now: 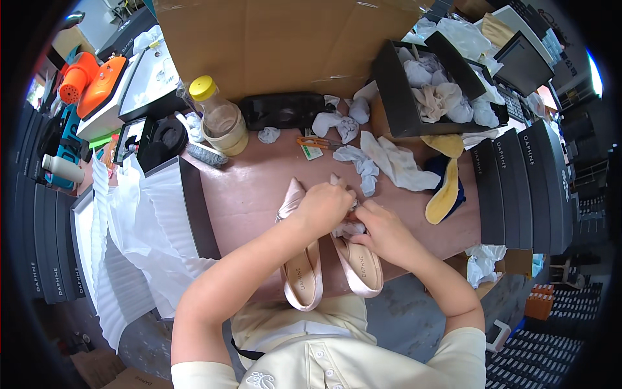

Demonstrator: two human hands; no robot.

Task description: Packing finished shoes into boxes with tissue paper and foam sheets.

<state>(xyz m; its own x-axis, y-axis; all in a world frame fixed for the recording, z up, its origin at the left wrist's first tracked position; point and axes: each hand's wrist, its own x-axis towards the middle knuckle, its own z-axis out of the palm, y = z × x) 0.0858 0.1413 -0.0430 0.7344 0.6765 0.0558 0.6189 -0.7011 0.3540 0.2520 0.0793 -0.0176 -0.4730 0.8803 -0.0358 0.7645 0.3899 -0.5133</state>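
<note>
From here, I think I'm working paper (348, 229) in the right shoe (364, 267). Left hand (324, 207) curls near its toe, right hand (386, 237) half-curled; I can't tell what they grip. Next needs gentle fingers.

My bare left hand (324, 206) and right hand (385, 235) meet over a pointed pale-pink satin shoe (364, 264), crumpled whitish wad (348, 229) between them, matching pink shoe (300, 277) just beside.

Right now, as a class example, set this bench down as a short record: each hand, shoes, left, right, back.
Left hand: over the right-hand shoe, near its toe
Right hand: at that shoe's side, by a crumpled white wad
Other shoe: alongside, pale pink
Left: open box, white tissue
Right: standing dark boxes
Back: brown cardboard
</note>
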